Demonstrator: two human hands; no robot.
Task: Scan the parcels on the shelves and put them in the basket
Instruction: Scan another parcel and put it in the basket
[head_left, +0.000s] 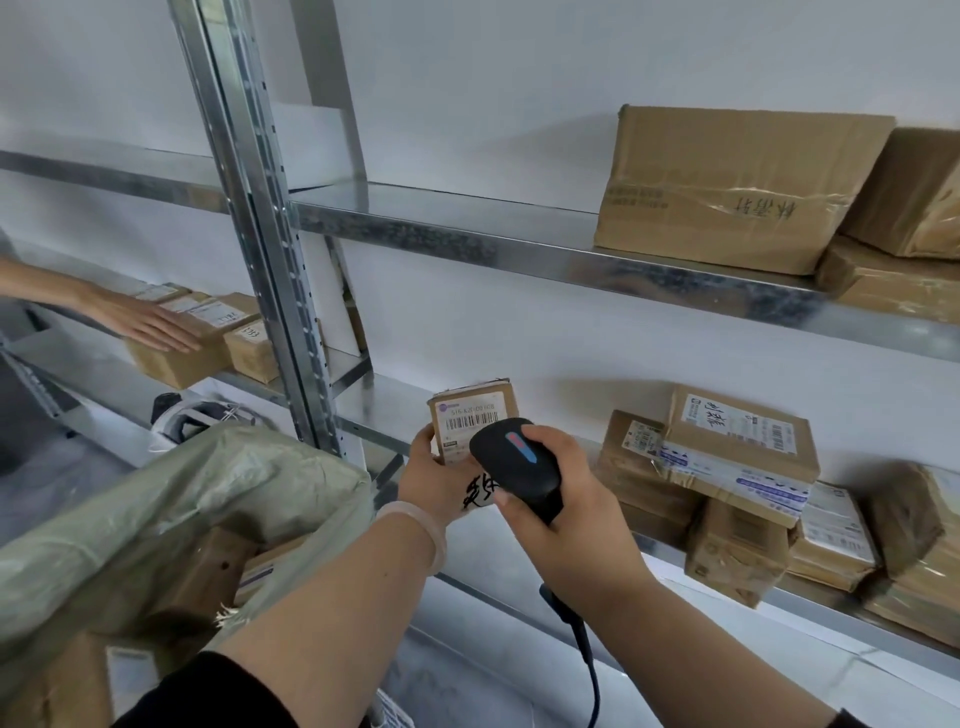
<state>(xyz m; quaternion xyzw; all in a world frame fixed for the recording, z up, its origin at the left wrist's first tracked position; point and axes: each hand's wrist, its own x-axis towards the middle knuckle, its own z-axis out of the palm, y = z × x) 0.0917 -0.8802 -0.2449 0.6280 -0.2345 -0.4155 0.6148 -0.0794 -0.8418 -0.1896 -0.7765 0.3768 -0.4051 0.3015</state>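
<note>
At 8 o'clock, nearest, a green woven sack (182, 483) gapes with cartons inside. At centre the left hand (441, 483) has its fingers wrapped round a small parcel (470, 410), barcode label facing the camera. Just beside it at 3 o'clock, the right hand (566, 509) grips a black scanner (514, 462), fingers closed on the handle, head over the label. Beyond, at 4 o'clock, stacked parcels (737, 441) crowd the lower shelf (379, 410). At 9 o'clock another person's hand (145, 322) lies flat on a carton (176, 364). At 1 o'clock big cartons (727, 187) sit on the upper shelf (441, 208).

Black scanner (514, 467) (red-blue stripe), brown parcel (470, 415).
</note>
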